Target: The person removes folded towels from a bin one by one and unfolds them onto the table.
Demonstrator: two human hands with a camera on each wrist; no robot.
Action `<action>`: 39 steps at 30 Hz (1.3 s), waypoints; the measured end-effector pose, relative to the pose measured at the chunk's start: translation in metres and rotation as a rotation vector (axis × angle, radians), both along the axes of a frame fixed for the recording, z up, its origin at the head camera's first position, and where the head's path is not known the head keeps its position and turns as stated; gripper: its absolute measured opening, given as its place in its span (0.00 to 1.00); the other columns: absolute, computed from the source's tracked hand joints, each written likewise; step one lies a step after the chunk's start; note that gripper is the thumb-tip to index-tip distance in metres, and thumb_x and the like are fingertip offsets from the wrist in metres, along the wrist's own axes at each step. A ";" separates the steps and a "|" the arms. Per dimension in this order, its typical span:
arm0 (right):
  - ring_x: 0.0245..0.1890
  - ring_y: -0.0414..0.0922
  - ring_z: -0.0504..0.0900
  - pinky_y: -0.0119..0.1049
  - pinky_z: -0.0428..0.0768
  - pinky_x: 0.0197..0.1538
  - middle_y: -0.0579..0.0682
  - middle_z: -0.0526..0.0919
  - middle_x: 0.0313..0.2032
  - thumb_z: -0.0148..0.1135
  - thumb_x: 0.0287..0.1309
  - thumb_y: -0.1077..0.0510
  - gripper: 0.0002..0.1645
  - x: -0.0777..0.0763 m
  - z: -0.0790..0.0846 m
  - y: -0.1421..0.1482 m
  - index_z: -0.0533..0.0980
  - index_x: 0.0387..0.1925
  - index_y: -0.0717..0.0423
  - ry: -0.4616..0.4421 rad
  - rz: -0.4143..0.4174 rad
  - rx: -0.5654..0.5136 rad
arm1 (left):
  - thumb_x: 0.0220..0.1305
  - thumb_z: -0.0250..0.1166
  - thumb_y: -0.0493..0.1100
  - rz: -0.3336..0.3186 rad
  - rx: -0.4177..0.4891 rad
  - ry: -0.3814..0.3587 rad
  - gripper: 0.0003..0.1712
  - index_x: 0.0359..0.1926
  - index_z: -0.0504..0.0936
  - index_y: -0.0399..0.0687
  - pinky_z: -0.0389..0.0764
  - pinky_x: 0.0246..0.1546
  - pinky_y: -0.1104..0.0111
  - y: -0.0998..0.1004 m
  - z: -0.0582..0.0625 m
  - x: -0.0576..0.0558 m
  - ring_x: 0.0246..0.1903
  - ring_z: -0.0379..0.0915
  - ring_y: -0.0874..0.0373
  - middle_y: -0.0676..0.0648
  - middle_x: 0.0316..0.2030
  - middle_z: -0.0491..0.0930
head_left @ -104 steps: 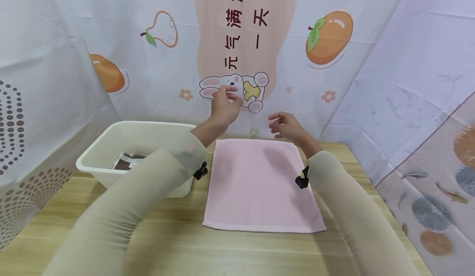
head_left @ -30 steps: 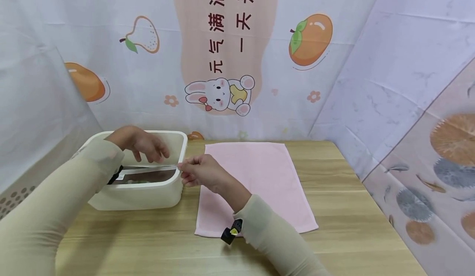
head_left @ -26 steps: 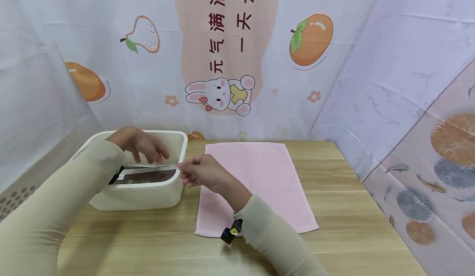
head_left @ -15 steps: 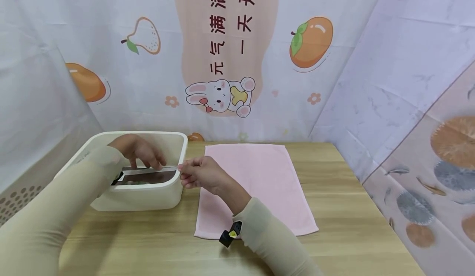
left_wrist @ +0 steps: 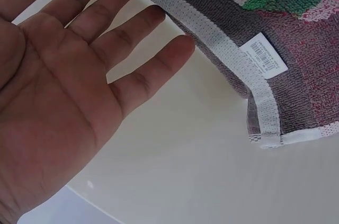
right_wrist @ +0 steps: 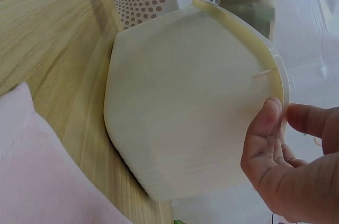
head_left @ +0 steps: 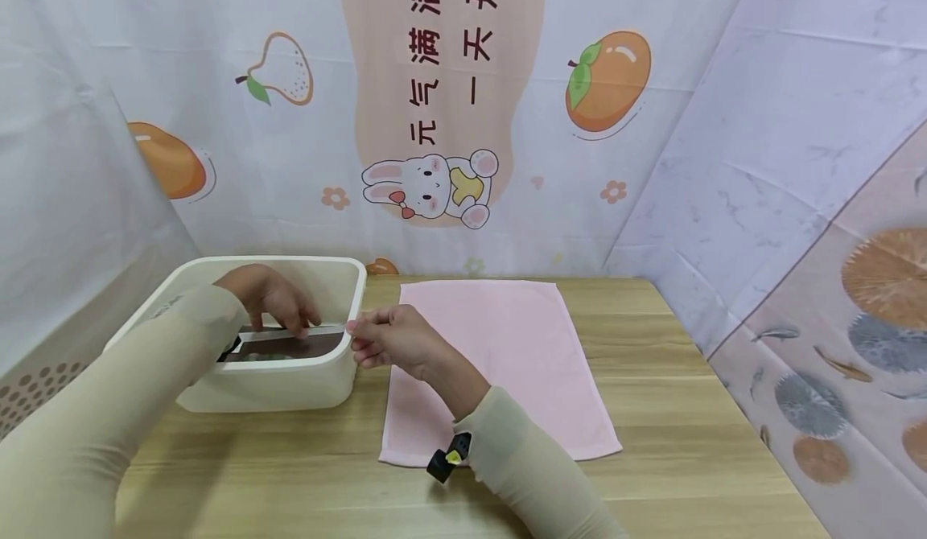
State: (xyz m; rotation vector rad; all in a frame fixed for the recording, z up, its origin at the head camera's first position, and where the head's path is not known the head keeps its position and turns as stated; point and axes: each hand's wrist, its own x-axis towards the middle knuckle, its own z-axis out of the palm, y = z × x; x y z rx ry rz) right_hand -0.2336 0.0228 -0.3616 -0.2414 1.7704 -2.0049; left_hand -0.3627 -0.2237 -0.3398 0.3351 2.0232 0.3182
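Lying in a white bin (head_left: 268, 388) at the left of the head view, a dark patterned towel (left_wrist: 312, 75) is just beneath the person's left hand (head_left: 275, 302), the nearer of the two. Its pale hem (left_wrist: 212, 29) runs roughly left to right along the bin's length; the left wrist view shows it slanting from upper left towards lower right, with a white label (left_wrist: 262, 56) beside it. The left fingers are extended and grasp nothing visible; their tips lie along the hem, though whether they touch it is unclear. The right hand (head_left: 398, 342), near the middle of the frame, pinches the bin's right rim between thumb and fingers, with the bin's wall between it and the towel. Right of the bin, a pink cloth (head_left: 500, 362) lies flat on the wooden tabletop (head_left: 673, 394).
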 end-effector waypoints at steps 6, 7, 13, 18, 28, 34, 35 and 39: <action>0.24 0.41 0.81 0.29 0.82 0.28 0.51 0.81 0.26 0.65 0.68 0.61 0.06 0.002 0.001 -0.001 0.81 0.36 0.62 0.003 -0.001 0.003 | 0.69 0.64 0.40 -0.034 -0.015 0.008 0.32 0.71 0.68 0.39 0.70 0.60 0.34 0.000 0.000 -0.002 0.69 0.62 0.36 0.34 0.68 0.68; 0.23 0.41 0.81 0.29 0.82 0.28 0.51 0.81 0.26 0.65 0.68 0.61 0.06 0.002 0.001 -0.001 0.81 0.36 0.62 0.003 0.000 0.002 | 0.68 0.64 0.39 -0.043 -0.016 0.006 0.28 0.67 0.71 0.39 0.71 0.59 0.34 0.000 0.000 -0.002 0.66 0.65 0.38 0.36 0.64 0.72; 0.23 0.41 0.81 0.29 0.82 0.28 0.51 0.81 0.26 0.65 0.68 0.62 0.06 0.001 -0.001 -0.003 0.81 0.36 0.62 0.011 0.010 -0.004 | 0.67 0.65 0.38 -0.073 -0.038 0.019 0.04 0.38 0.78 0.44 0.75 0.56 0.41 -0.001 0.002 0.000 0.50 0.74 0.50 0.50 0.35 0.77; 0.23 0.41 0.81 0.29 0.82 0.29 0.51 0.81 0.25 0.65 0.68 0.62 0.06 0.000 -0.002 -0.004 0.81 0.35 0.61 0.004 0.015 -0.014 | 0.66 0.67 0.40 -0.091 -0.044 0.054 0.09 0.32 0.75 0.50 0.74 0.54 0.43 -0.003 0.005 0.003 0.47 0.74 0.52 0.53 0.31 0.73; 0.24 0.41 0.82 0.30 0.83 0.29 0.51 0.82 0.26 0.64 0.69 0.61 0.06 -0.002 -0.001 -0.003 0.81 0.36 0.61 -0.006 0.018 -0.013 | 0.66 0.69 0.36 -0.011 0.051 -0.002 0.14 0.27 0.73 0.53 0.67 0.34 0.72 -0.008 0.028 0.008 0.28 0.65 0.63 0.56 0.24 0.71; 0.25 0.42 0.83 0.31 0.84 0.31 0.52 0.82 0.27 0.64 0.69 0.61 0.06 -0.002 -0.003 -0.001 0.81 0.37 0.62 -0.007 0.017 -0.018 | 0.65 0.70 0.37 0.018 0.071 0.004 0.07 0.35 0.78 0.47 0.77 0.41 0.67 -0.008 0.042 0.011 0.36 0.74 0.59 0.52 0.33 0.80; 0.25 0.42 0.83 0.31 0.84 0.31 0.52 0.82 0.27 0.64 0.69 0.61 0.06 -0.002 -0.003 -0.001 0.81 0.37 0.62 -0.007 0.017 -0.019 | 0.65 0.70 0.38 0.019 0.074 0.012 0.06 0.36 0.79 0.46 0.78 0.42 0.66 -0.008 0.044 0.011 0.37 0.75 0.58 0.51 0.35 0.81; 0.25 0.42 0.83 0.31 0.84 0.30 0.52 0.82 0.27 0.65 0.68 0.61 0.06 -0.002 -0.005 0.000 0.81 0.37 0.62 -0.006 0.009 -0.018 | 0.65 0.71 0.40 0.022 0.089 0.039 0.07 0.38 0.80 0.45 0.78 0.41 0.64 -0.007 0.054 0.014 0.39 0.77 0.56 0.49 0.38 0.82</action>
